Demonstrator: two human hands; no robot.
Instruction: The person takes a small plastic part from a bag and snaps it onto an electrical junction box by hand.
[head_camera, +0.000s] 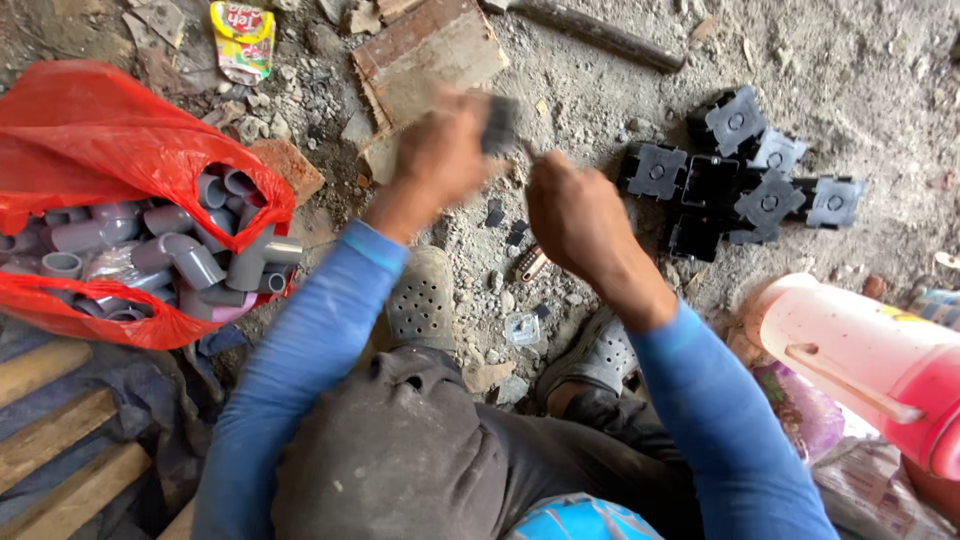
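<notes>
**Working a black box over the dusty floor**

From the head camera, my left hand (440, 150) is raised in front of me, its fingers clamped on a small black plastic box (500, 125), blurred by motion. My right hand (575, 215) sits just right of it and a little nearer to me, fingers curled together toward the box's lower edge; whether they pinch a tool or a tab I cannot tell.

Beyond my right fingers, well apart, a cluster of matching black boxes (735, 180) lies on the floor (600, 90). Far to the left of my left fingers, a red bag (90, 130) gapes, full of grey pipe fittings (190, 255). Below my fingers, small black chips (515, 232) scatter between my sandals (422, 300).

I judge I am mid-step, picking at this box. The next move seems to call for a steady left grip and a precise right pinch at the edge.
</notes>
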